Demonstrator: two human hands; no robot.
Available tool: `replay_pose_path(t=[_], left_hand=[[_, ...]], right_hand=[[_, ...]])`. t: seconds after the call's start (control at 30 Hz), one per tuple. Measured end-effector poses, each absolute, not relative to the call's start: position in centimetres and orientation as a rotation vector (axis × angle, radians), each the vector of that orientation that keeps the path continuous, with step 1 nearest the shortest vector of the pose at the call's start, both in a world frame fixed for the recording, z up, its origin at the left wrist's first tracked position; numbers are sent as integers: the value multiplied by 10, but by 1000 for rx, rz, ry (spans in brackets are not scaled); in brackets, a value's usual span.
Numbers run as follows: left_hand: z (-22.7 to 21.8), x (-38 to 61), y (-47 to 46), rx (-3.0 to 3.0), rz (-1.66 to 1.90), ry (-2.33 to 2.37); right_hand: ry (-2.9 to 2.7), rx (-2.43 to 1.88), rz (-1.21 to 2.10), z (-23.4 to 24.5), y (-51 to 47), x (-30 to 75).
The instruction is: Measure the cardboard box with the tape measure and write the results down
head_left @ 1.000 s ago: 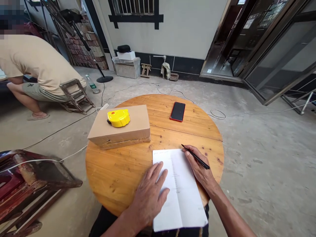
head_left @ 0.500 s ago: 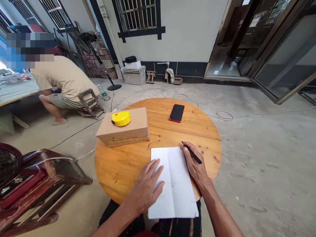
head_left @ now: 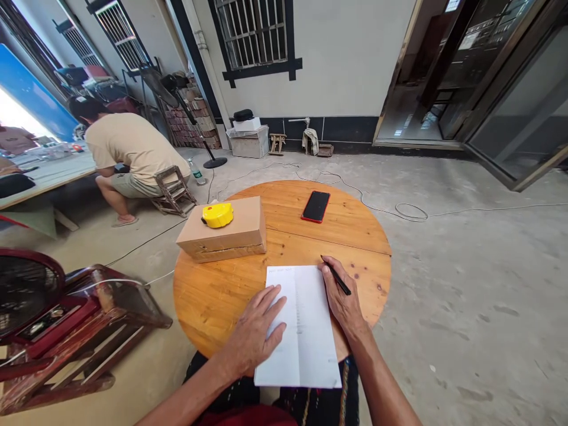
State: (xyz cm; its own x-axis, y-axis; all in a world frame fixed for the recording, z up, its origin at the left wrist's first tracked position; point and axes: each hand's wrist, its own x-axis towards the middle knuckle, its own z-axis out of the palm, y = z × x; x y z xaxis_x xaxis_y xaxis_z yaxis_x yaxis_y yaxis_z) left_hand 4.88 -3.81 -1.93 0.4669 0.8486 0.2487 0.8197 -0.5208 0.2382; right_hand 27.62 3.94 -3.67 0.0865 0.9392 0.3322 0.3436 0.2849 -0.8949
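Note:
White paper with a crease down its middle and faint small print lies on the round wooden table, its near end reaching past the table edge over my lap. My left hand rests flat on the paper's left side, fingers spread. In my right hand, at the paper's upper right edge, is a black pen, its tip pointing up and left. Beyond the paper stands a brown cardboard box with a yellow tape measure on top. A phone with a red edge lies at the far side.
A person sits on a low wooden stool at a long table on the left. Close on my left, a wooden chair holds a dark red fan. Cables run across the floor.
The camera view has shifted slightly, bringing more of the left side into sight. My hands, the paper and the pen keep nearly the same places on the table.

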Motion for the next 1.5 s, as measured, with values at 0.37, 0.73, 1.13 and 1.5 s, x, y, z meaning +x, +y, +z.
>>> replay_pose_path(t=[0.37, 0.73, 1.13, 1.5], left_hand=[[-29, 46, -36, 2627, 529, 1450], [-26, 45, -36, 2538, 497, 1445], [-23, 43, -34, 2539, 462, 1474], [-29, 39, -33, 2568, 506, 1512]], right_hand=[[-1930, -1241, 294, -42, 36, 281], [-2269, -1467, -48, -34, 39, 266], [-2093, -1377, 22, -43, 44, 272], [-1699, -1434, 224, -45, 43, 278]])
